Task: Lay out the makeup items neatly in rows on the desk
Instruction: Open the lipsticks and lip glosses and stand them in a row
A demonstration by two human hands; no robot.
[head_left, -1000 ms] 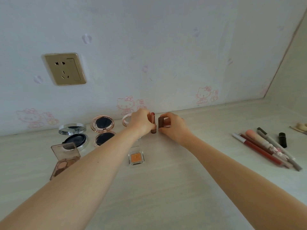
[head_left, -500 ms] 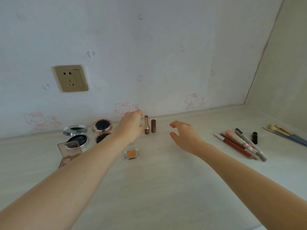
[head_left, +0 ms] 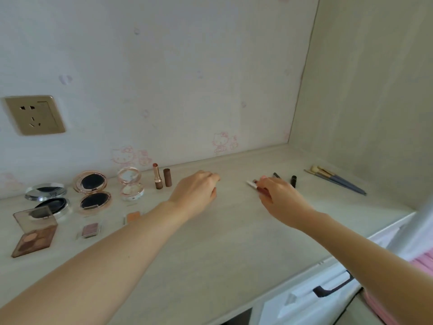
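Left of the uncapped lipstick (head_left: 157,176), compacts and palettes are already ranged in rows on the desk (head_left: 234,242), while the pencils (head_left: 254,183) well right of it are pinched by the right hand (head_left: 278,198), the left hand (head_left: 199,191) being loosely curled and empty.

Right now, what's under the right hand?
The right hand covers a cluster of pencils; only a white tip and a dark tip stick out. How many lie beneath is hidden.

Soft even daylight, slight blur, wide-angle distortion
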